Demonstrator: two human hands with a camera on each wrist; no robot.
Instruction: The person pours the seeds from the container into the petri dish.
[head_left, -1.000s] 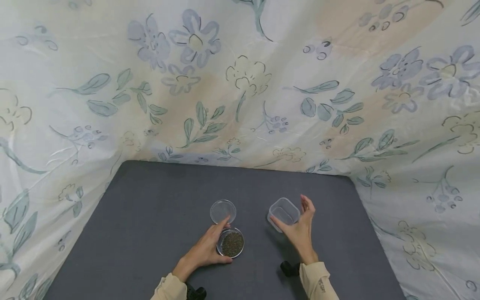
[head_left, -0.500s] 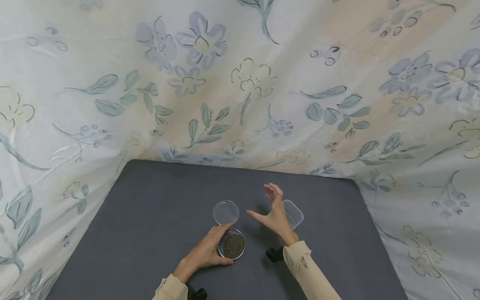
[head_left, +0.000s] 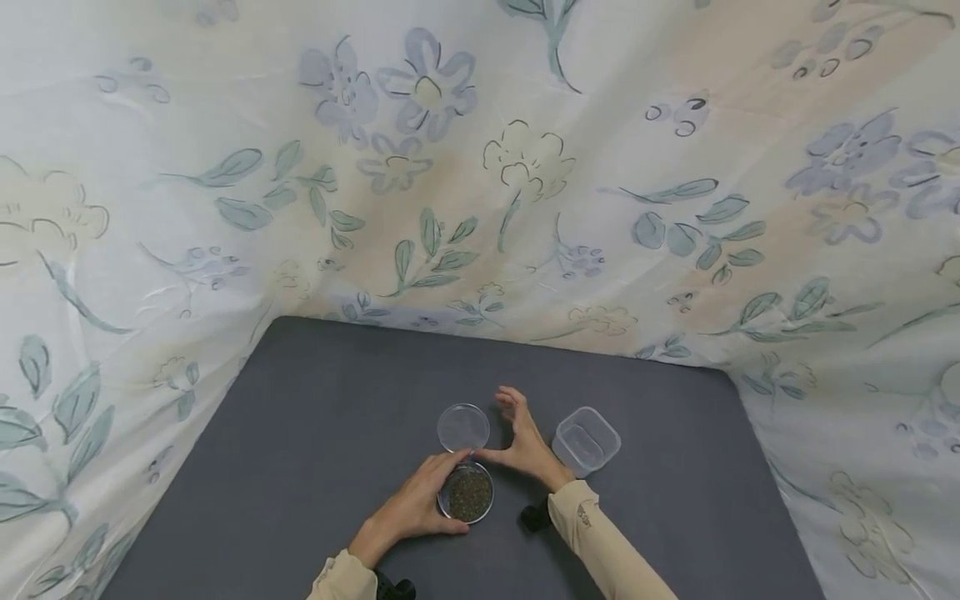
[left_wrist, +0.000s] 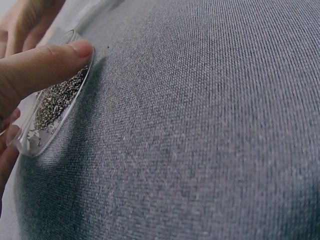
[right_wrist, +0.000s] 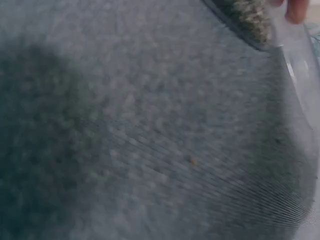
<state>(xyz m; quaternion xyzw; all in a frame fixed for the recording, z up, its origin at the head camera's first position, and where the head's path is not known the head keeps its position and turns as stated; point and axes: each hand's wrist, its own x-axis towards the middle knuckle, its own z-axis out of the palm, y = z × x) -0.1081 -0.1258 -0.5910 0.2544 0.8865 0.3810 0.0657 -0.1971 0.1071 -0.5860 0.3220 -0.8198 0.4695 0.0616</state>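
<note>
In the head view, a clear round petri dish (head_left: 471,497) of small dark grains sits on the grey table. My left hand (head_left: 418,504) grips its left side between thumb and fingers; the left wrist view shows the thumb (left_wrist: 50,62) on the rim of the dish (left_wrist: 60,100). A clear round lid (head_left: 462,427) lies just behind the dish. Beside it, my right hand (head_left: 528,448) is spread with nothing held, its thumb tip close to the left fingertips and the lid. Whether that thumb touches either one cannot be told. Blurred grains (right_wrist: 252,17) show in the right wrist view.
A clear square plastic container (head_left: 588,442) stands upright to the right of my right hand, close to the wrist. The grey table (head_left: 360,400) meets a floral cloth (head_left: 510,208) at its back and sides.
My right hand has let go of the square container and moved left to the lid and dish. The container stays on the table. My left hand keeps its grip on the petri dish.
</note>
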